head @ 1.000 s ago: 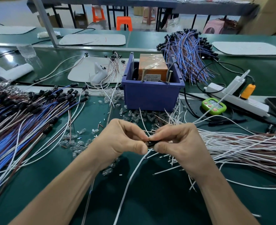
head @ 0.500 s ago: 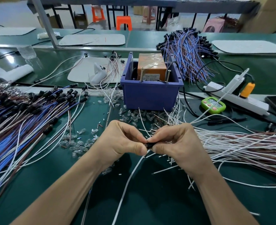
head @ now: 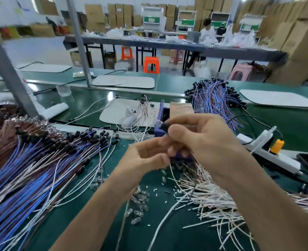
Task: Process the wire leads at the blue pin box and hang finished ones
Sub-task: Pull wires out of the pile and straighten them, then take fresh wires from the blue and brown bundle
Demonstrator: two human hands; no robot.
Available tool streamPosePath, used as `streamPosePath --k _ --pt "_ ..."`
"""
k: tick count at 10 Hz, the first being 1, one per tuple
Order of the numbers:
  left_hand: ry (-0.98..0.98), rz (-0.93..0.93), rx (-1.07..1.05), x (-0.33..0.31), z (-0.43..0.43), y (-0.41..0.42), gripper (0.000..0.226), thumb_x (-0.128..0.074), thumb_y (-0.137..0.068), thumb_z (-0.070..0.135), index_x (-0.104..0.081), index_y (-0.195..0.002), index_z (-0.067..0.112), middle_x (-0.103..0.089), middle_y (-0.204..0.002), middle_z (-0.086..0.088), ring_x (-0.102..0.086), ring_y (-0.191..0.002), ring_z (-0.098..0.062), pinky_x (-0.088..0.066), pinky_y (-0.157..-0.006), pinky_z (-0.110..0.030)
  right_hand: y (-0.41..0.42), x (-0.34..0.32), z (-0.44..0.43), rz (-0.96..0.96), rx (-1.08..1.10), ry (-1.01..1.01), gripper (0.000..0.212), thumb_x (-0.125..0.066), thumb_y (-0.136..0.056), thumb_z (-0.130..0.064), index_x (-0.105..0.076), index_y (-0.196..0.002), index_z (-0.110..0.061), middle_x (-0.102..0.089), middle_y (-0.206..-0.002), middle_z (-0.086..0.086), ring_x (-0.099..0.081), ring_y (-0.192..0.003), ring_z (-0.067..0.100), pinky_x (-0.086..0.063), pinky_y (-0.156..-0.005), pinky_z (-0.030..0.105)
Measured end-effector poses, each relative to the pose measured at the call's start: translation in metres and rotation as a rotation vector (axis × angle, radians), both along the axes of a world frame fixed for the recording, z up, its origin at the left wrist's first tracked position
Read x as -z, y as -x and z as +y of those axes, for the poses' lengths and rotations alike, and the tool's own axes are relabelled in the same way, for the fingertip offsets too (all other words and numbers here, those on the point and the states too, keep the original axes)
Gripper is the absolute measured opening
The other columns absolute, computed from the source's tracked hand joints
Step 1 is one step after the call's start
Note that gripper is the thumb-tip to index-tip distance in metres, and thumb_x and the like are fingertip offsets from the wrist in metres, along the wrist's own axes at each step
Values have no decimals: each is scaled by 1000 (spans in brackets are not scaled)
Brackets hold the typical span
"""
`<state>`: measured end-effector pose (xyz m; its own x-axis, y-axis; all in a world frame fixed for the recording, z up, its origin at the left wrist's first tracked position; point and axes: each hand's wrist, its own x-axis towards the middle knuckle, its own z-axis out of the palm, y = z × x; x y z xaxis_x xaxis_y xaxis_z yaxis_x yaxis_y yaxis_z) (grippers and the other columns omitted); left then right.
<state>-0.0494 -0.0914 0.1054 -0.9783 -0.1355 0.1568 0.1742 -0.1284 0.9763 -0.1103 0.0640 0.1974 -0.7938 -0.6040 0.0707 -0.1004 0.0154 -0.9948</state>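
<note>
Right hand (head: 204, 142) pinches black-capped lead (head: 165, 127) before blue pin box (head: 158, 130); left hand (head: 146, 157) curled below, hold unclear.

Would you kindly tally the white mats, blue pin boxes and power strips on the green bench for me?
White mats: 4
Blue pin box: 1
Power strip: 1
Total: 6

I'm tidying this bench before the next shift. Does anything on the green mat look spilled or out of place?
Yes. Small clear bulbs lie loose on the green mat, in no container, and short white snippets are strewn beside them near the white wire leads. Both look like spill or offcuts.
</note>
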Motion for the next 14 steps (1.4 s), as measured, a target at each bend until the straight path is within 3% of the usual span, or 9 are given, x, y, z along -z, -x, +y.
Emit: streamPosePath --k 1,3,5,7,8,9,11,13,14 --pt "74 17 108 -27 9 4 40 -78 -86 21 -70 -125 14 -74 -124 -3 -68 -118 -16 -53 -96 -23 9 -35 -42 -207 0 186 12 -58 -102 -6 -69 -101 -2 -77 -78 11 -67 -55 14 -50 -46 19" --pt "-387 -71 -129 -52 -13 4 23 -71 -83 20 -82 -103 14 -66 -66 -7 -61 -58 -16 -54 -56 -25 76 -87 -119 -350 10 302 15 -50 -103 3 -62 -100 11 -68 -80 20 -68 -52 20 -58 -53 27" --pt "-93 -365 -425 -41 -83 20 39 -58 -103 27 -82 -78 8 -53 -52 -6 -36 -38 -11 -34 -40 -17 179 -66 -179 -106 198 -176 17 -44 -101 13 -51 -91 1 -65 -67 14 -65 -48 17 -57 -49 26" --pt "-114 -481 -365 -33 -120 92 21 -60 -102 12 -77 -100 0 -67 -65 -7 -53 -43 -12 -46 -45 -19 248 -35 -216 102 315 -508 12 -59 -99 -6 -68 -91 -7 -72 -76 3 -68 -69 10 -49 -58 20" --pt "16 -416 -412 -32 -120 136 37 -56 -106 33 -64 -132 8 -73 -124 -12 -72 -107 -22 -56 -100 -40 275 -46 -225 429 318 -740 32 -46 -102 -3 -59 -131 6 -66 -113 19 -60 -105 27 -49 -86 35" --pt "477 -286 -654 -21 -122 136 58 -61 -100 47 -48 -152 23 -60 -143 5 -57 -131 -15 -44 -115 -39 275 -51 -226 455 196 -774 54 -49 -98 4 -40 -151 2 -50 -147 26 -53 -130 38 -45 -109 43" --pt "685 -188 -826 23 -121 61 17 -73 -95 23 -81 -103 36 -73 -80 28 -67 -70 3 -49 -62 -10 213 -25 -211 655 -90 -867 78 -60 -92 -4 -29 -160 -24 -50 -154 9 -62 -119 28 -56 -98 42" --pt "1119 -682 -947 30 -142 -10 14 -70 -90 39 -77 -99 45 -77 -90 10 -61 -71 -14 -42 -57 -24 93 11 -209 820 -537 -979 69 -61 -92 -13 -38 -156 -27 -55 -150 -2 -56 -131 18 -39 -116 36" --pt "1259 -691 -1039 41 -150 -46 17 -69 -89 29 -79 -101 36 -78 -83 6 -69 -74 -19 -39 -59 -28 43 45 -217 964 -588 -983 59 -53 -90 -4 -43 -147 -18 -66 -129 2 -64 -113 28 -49 -97 44"
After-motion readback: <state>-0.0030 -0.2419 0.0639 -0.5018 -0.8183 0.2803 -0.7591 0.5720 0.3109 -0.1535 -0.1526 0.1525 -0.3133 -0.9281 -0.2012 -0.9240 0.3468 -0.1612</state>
